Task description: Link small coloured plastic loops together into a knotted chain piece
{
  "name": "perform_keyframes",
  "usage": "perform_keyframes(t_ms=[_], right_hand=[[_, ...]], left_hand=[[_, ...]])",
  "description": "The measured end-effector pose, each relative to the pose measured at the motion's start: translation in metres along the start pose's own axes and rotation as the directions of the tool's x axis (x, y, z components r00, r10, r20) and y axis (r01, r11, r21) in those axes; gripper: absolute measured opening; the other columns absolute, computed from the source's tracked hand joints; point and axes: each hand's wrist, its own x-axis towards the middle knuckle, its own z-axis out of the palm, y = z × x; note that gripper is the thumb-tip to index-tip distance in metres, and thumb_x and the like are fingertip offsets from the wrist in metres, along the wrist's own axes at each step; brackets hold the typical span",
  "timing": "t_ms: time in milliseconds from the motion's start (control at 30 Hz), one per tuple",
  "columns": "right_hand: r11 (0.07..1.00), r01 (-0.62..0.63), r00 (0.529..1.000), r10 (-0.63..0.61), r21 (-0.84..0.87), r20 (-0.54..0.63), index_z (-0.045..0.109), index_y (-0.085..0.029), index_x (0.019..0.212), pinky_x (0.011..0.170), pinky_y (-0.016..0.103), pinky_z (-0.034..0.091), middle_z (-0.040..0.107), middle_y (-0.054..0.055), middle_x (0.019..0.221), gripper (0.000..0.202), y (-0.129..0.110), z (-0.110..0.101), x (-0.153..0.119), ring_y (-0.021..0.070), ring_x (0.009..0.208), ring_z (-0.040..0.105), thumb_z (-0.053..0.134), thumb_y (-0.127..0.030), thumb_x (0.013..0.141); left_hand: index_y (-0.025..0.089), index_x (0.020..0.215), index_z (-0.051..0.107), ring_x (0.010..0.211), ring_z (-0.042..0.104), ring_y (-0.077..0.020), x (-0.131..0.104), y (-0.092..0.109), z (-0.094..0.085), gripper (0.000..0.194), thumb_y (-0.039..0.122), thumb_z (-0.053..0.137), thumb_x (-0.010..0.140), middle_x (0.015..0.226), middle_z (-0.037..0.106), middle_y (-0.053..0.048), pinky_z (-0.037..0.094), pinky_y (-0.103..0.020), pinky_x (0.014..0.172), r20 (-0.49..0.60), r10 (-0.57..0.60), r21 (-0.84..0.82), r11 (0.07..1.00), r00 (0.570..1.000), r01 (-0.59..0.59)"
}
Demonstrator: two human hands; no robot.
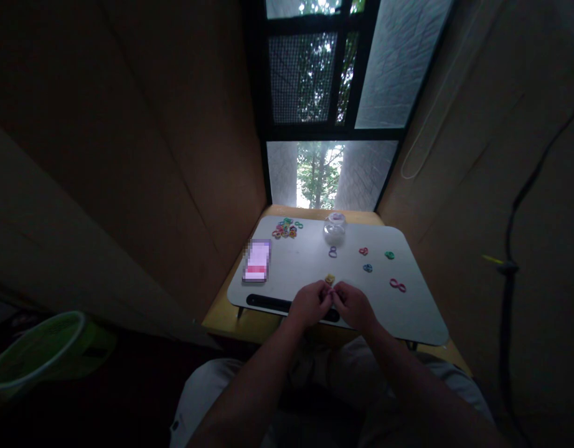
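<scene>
My left hand [311, 302] and my right hand [354, 303] meet over the near edge of a white lap table [296, 261]. Their fingers are pinched together around something small and pinkish, too small to name. Just beyond the fingertips lies a yellow looped band [330, 279]. Farther right on the table are a purple band [332, 252], a red one [363, 251], a green one [390, 255], a blue one [368, 268] and a pink figure-eight band [398, 285]. A pile of colourful bands [286, 229] sits at the back left.
A clear round container [334, 230] stands at the table's back. A phone [257, 260] lies at the left, and a dark slot [268, 302] runs along the near edge. A green basket [48, 351] is on the lower left. A dark cable [507, 323] hangs at the right.
</scene>
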Motion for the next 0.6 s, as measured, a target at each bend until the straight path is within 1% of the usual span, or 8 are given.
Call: perform_keyframes(t_ms=[267,600], right_hand=[[1.0,0.013,1.0,-0.013,0.001,0.002,0.057,-0.021,0.074,0.058,0.024,0.035,0.06,-0.001,0.065,0.016,0.0017,0.0009,-0.0002,0.0138,0.059,0.052,0.05,-0.027,0.087],[1.0,0.002,1.0,-0.002,0.018,-0.003,0.055,-0.022,0.073,0.058,0.025,0.036,0.059,-0.001,0.065,0.016,-0.0001,0.0004,-0.0004,0.0144,0.059,0.052,0.05,-0.028,0.087]], left_hand=[[0.02,0.089,0.063,0.067,0.055,-0.0128,0.0004,0.0008,-0.0001,0.013,0.029,0.053,0.089,0.075,0.064,0.001,0.039,-0.023,0.063,0.015,-0.012,0.014,1.0,1.0,0.012],[0.02,0.088,0.062,0.068,0.055,-0.0134,0.0004,0.0001,0.0001,0.012,0.029,0.053,0.088,0.076,0.065,0.001,0.039,-0.024,0.064,0.005,-0.014,0.019,1.0,1.0,0.014]])
